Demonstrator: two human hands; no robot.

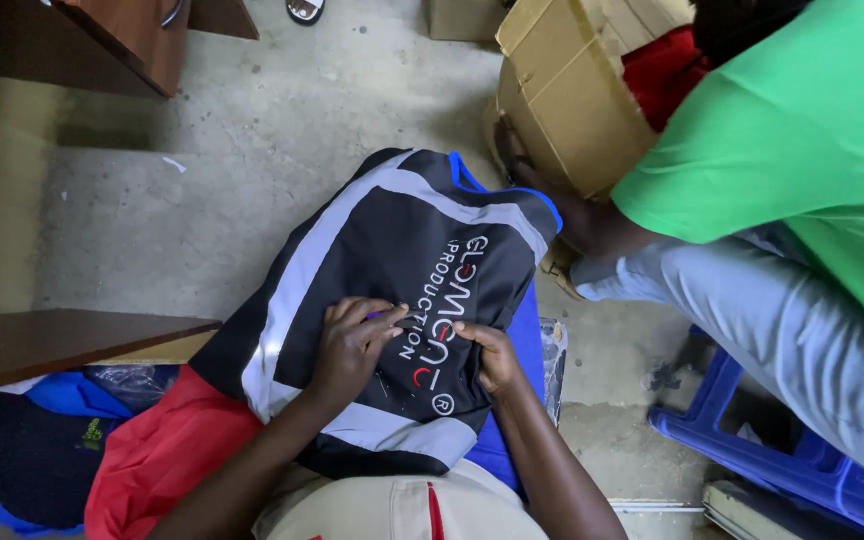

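While both hands pinch the black garment (392,290) at its lettering, left hand (352,345) should pin cloth flat; right hand (492,355) works, fingertips closed on fabric.

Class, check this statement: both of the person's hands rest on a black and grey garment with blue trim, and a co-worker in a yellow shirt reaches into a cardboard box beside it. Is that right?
One detail is wrong: the co-worker's shirt is green, not yellow, as the head view shows. The rest holds: the left hand and right hand rest on the black and grey garment with blue trim, and the co-worker reaches into the cardboard box beside it.
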